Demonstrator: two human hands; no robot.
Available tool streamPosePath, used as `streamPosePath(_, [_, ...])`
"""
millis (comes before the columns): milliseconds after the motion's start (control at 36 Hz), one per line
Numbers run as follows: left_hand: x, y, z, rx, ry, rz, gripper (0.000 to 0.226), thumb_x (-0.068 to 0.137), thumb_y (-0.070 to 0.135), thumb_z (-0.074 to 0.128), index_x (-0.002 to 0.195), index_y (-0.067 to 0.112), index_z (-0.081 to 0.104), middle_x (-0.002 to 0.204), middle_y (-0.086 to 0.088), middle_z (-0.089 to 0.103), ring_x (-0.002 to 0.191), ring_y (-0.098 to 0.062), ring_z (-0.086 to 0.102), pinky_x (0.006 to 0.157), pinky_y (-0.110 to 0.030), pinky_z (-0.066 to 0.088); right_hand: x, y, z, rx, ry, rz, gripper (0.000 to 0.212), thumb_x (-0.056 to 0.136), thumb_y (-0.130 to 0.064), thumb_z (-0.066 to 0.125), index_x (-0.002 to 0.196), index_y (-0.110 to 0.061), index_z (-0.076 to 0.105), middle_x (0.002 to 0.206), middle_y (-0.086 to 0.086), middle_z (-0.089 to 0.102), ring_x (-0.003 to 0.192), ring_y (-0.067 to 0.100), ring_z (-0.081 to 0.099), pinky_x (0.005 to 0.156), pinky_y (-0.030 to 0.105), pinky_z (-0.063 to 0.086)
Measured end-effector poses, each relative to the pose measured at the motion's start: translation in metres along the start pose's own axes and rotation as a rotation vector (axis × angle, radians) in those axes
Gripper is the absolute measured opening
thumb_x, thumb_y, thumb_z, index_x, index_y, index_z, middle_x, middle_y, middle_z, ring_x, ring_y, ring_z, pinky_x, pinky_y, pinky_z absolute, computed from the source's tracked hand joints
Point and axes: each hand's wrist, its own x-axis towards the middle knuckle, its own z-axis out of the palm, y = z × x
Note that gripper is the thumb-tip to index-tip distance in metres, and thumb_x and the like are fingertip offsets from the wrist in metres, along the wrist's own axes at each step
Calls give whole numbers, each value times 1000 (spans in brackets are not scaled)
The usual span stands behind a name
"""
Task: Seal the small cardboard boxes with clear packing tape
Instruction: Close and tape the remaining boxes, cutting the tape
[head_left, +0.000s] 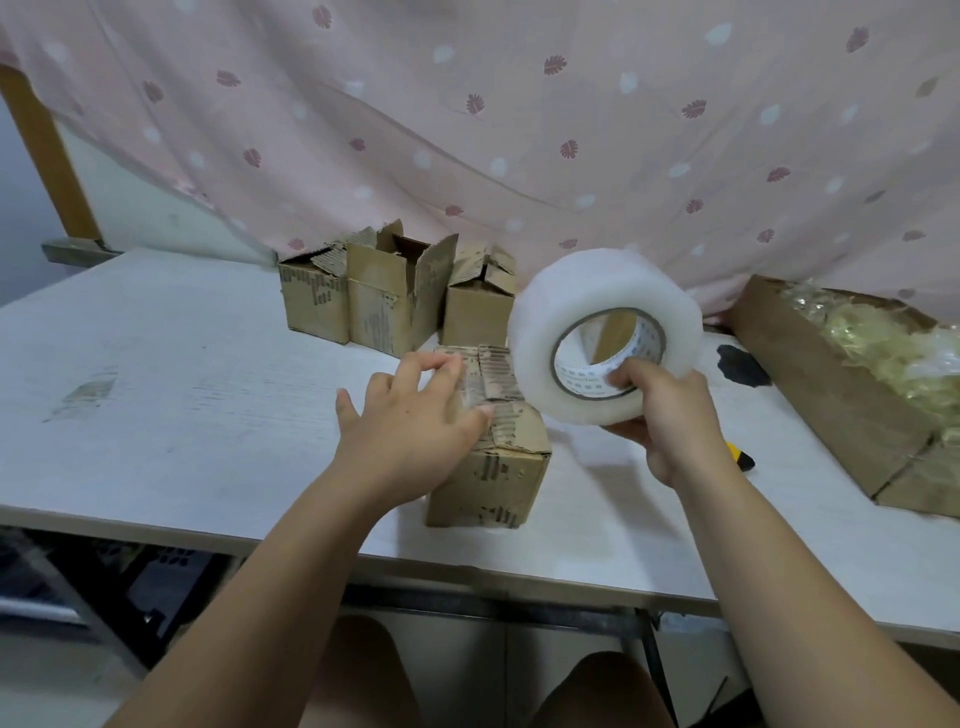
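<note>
On table, flat left hand presses box; right hand clasps tape, print unreadable.

I see one small cardboard box near the front edge of the counter, flaps folded shut, its top skin torn down to the corrugation. Three back boxes stand in a close row behind it, flaps open. The thick, milky roll of clear tape is raised off the counter just right of the near box, core facing me.

Pink leaf-print curtain across top. White table below. Large carton holding clear plastic at right edge; yellow-black tool near it.
</note>
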Motion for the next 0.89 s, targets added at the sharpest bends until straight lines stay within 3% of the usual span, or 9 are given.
streamPosePath(250, [0,0,0,-2,-3,-8,65,93,64,27,152,40,13,146,24,11,140,-21,14,113,-59,-5,6,2,-5,-39,10,-27,16,76,-4,63,87,-15,65,86,11,69,80,28,67,55,31,56])
streamPosePath(333, [-1,0,0,2,-11,-14,67,92,66,26,152,40,12,145,25,10,140,-21,13,113,-59,-6,10,7,-16,-100,37,-49,20,74,-6,62,86,-22,66,92,10,70,88,28,67,62,38,59])
streamPosePath(444, [0,0,0,1,-3,-14,66,92,65,27,152,40,13,145,24,11,140,-21,14,113,-59,-5,12,25,-32,-119,85,15,16,74,-5,63,80,-19,65,79,6,71,85,30,67,57,36,58])
streamPosePath(528, [0,0,1,-10,9,-15,65,93,64,28,151,40,13,144,24,12,140,-21,14,114,-59,-4,11,40,-39,-109,138,89,14,73,-6,64,81,-17,65,91,15,70,95,37,67,81,55,57])
streamPosePath(583, [-1,-1,1,-16,6,-10,65,93,64,28,151,40,13,143,25,12,140,-21,14,113,-59,-4,9,46,-45,-163,158,83,13,73,-7,65,80,-18,64,91,15,70,96,38,66,86,60,54])
streamPosePath(750, [-2,0,0,-18,11,57,53,95,58,27,147,52,17,150,18,14,141,-15,6,113,-57,-10,9,48,-53,-384,108,-51,12,79,-8,63,73,-19,60,79,4,65,86,31,61,78,45,49])
streamPosePath(833, [-4,3,-3,1,97,267,44,100,46,30,144,50,31,154,15,23,144,-8,1,116,-45,-5,10,48,-53,-419,70,-77,10,80,-8,62,75,-16,60,80,5,63,84,29,58,72,40,43])
streamPosePath(889, [-4,5,-4,-34,89,393,41,102,36,34,142,39,41,154,16,30,145,-6,9,113,-22,3,9,50,-53,-438,65,-83,5,82,-9,61,79,-14,60,81,6,63,87,32,59,77,43,45])
